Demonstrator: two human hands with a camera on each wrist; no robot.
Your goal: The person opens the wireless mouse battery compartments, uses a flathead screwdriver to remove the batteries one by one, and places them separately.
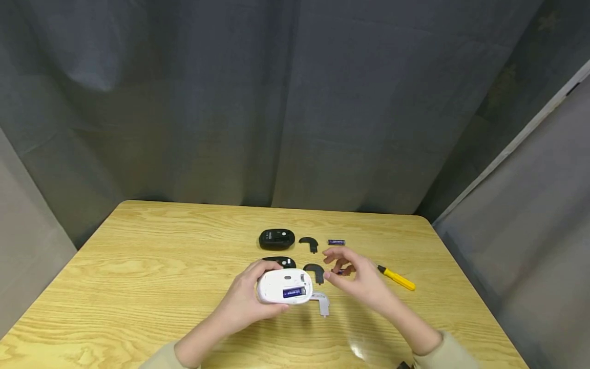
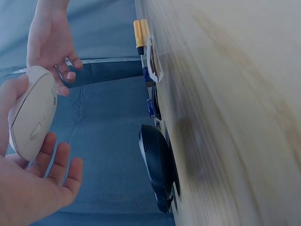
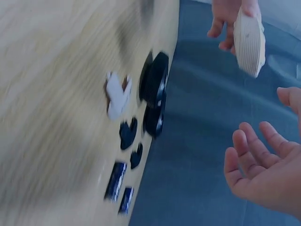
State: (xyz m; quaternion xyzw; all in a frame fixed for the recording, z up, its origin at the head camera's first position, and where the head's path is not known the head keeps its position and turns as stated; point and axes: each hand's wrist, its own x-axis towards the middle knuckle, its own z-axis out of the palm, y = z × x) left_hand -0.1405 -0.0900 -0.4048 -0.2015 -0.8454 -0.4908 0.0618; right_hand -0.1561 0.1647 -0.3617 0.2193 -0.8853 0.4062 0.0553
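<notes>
My left hand (image 1: 244, 295) grips a white computer mouse (image 1: 272, 288) by its side and holds it above the table, underside up. A blue battery (image 1: 294, 292) lies in the mouse's uncovered compartment. To the right, my right hand (image 1: 361, 279) hovers with loosely bent fingers and nothing between them; the right wrist view shows its fingers (image 3: 251, 150) apart from the mouse. Below it in the head view, a second blue battery (image 1: 341, 272) lies on the table, partly hidden by the fingers. The white battery cover (image 1: 323, 303) lies just right of the mouse.
Two black mice, one at the back (image 1: 276, 239) and one half hidden (image 1: 283, 262), lie upside down on the wooden table (image 1: 184, 266). Right of them are two black covers (image 1: 310, 243) and another battery (image 1: 336, 242). A yellow-handled screwdriver (image 1: 398, 279) lies at the right.
</notes>
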